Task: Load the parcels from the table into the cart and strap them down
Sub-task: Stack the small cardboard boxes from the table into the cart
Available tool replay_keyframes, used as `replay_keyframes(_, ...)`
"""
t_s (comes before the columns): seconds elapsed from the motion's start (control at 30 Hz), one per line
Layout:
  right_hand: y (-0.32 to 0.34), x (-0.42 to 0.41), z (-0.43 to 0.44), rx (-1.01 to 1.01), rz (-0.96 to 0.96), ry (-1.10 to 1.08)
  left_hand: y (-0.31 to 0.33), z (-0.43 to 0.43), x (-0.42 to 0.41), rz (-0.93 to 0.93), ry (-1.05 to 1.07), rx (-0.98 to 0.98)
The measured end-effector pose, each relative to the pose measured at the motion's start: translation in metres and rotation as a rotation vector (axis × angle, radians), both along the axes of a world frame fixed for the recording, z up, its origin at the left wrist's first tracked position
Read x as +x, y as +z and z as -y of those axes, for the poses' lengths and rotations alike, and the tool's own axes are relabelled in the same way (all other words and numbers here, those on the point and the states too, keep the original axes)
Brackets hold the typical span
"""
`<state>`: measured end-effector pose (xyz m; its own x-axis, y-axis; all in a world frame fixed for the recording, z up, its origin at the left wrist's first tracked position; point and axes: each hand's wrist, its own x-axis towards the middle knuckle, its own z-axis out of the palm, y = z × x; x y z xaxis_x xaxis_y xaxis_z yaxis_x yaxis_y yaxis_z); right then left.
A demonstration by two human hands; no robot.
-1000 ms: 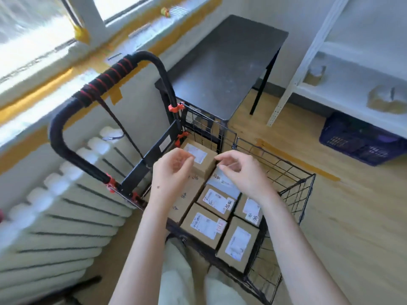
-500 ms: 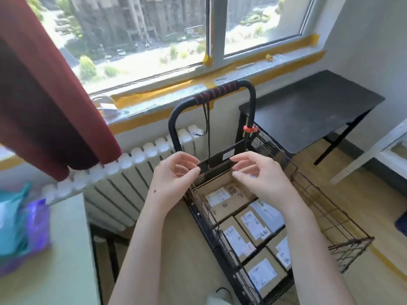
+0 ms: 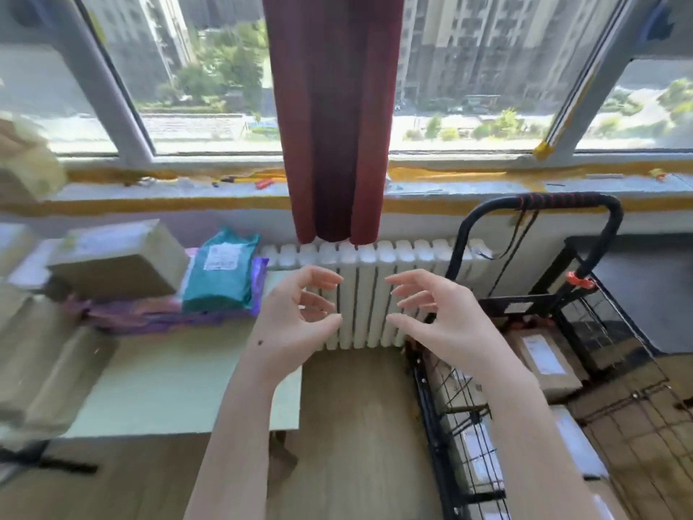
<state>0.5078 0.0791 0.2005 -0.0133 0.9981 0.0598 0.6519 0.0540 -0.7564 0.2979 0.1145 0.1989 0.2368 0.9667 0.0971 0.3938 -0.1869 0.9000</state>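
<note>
My left hand (image 3: 296,313) and my right hand (image 3: 435,313) hover side by side in the air before the radiator, fingers loosely curled, holding nothing. The black wire cart (image 3: 465,414) stands at the right with several labelled cardboard parcels (image 3: 543,354) lying flat inside it; a black strap hangs from its handle (image 3: 562,200). On the pale green table (image 3: 168,384) at the left lie a teal mailer bag (image 3: 221,272), purple bags (image 3: 150,313) and a cardboard box (image 3: 116,257). More blurred boxes (image 3: 41,362) sit at the far left.
A white radiator (image 3: 360,294) runs under the window sill, with a dark red curtain (image 3: 330,118) hanging above it. A black table (image 3: 637,294) stands behind the cart. Wooden floor (image 3: 352,425) shows between the green table and the cart.
My view has swung left from the cart to the green table with its parcels. Both hands have come away from the cart and now hover empty in front of the radiator.
</note>
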Motion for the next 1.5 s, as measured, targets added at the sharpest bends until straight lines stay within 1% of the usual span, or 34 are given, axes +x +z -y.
replay_keyframes(0.23,0.000,-0.129,0.019,0.025,-0.056,0.174,-0.002,0.057,-0.129,0.032,0.201,-0.041)
replay_keyframes(0.43,0.000,-0.233,0.037,0.038,-0.080,0.362,-0.002,0.113,-0.223,0.040,0.389,-0.039)
replay_keyframes(0.63,0.004,-0.311,0.045,0.063,-0.086,0.548,-0.006,0.157,-0.290,0.088,0.591,-0.029)
replay_keyframes(0.83,0.006,-0.376,0.038,0.088,-0.085,0.684,-0.006,0.176,-0.341,0.106,0.754,-0.002)
replay_keyframes(0.97,0.002,-0.414,0.025,0.082,-0.083,0.750,-0.008,0.172,-0.371,0.095,0.827,0.016)
replay_keyframes(1.07,-0.003,-0.443,0.008,0.075,-0.106,0.760,-0.009,0.158,-0.397,0.079,0.843,0.013)
replay_keyframes(1.3,0.004,-0.499,-0.041,0.092,-0.185,0.717,0.007,0.094,-0.456,0.037,0.824,0.007)
replay_keyframes(1.5,0.013,-0.547,-0.064,0.044,-0.259,0.765,0.015,0.044,-0.493,0.039,0.802,0.032)
